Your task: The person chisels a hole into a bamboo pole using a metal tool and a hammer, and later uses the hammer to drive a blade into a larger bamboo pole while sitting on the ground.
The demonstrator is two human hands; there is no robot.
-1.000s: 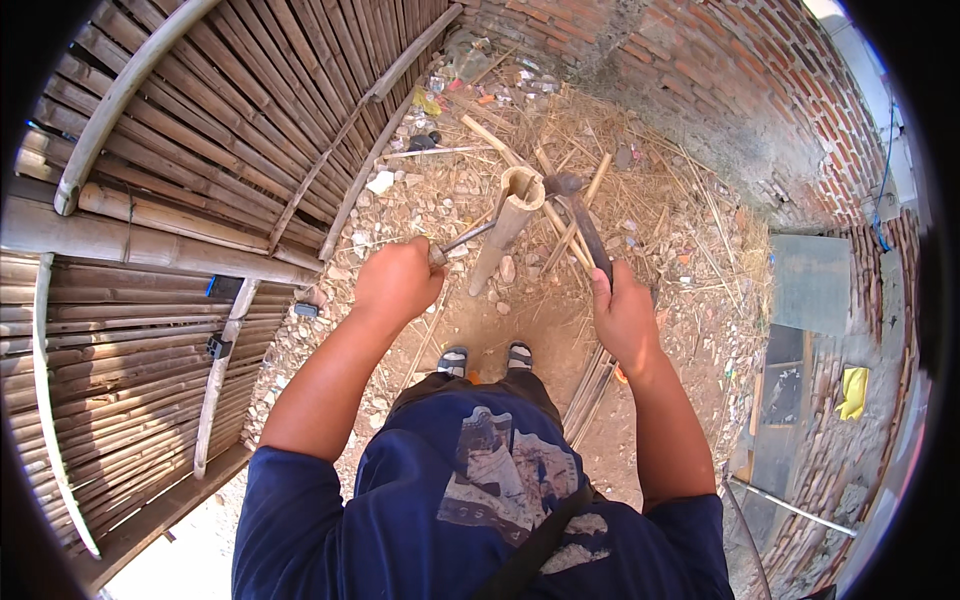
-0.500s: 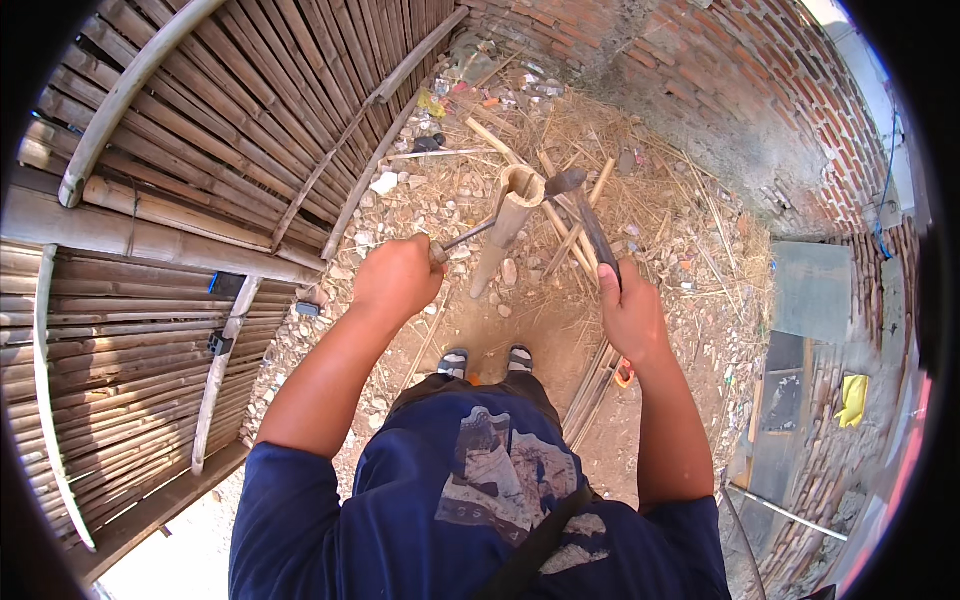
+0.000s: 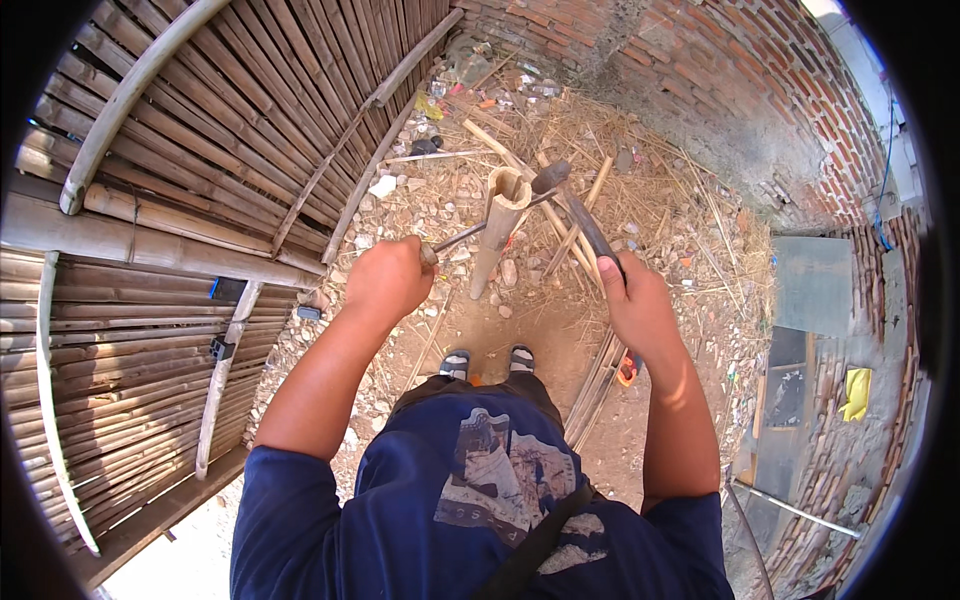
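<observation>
Head view: left hand (image 3: 388,278) grips blade (image 3: 470,233), right hand (image 3: 638,305) grips hammer (image 3: 580,215), yellow wrapper (image 3: 429,106) beyond

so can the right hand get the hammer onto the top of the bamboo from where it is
Probably yes. The right hand grips the hammer, whose head already sits beside the open top of the upright bamboo. Nothing lies between them; the blade held by the left hand comes in from the other side.

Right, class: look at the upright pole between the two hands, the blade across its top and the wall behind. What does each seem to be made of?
Upright pole: bamboo, pale tan and matt; its top end shows hollow.
Blade, held by the left hand: probably metal, thin, grey and dull.
Wall: red brick with grey mortar lines, rough and unplastered.
</observation>
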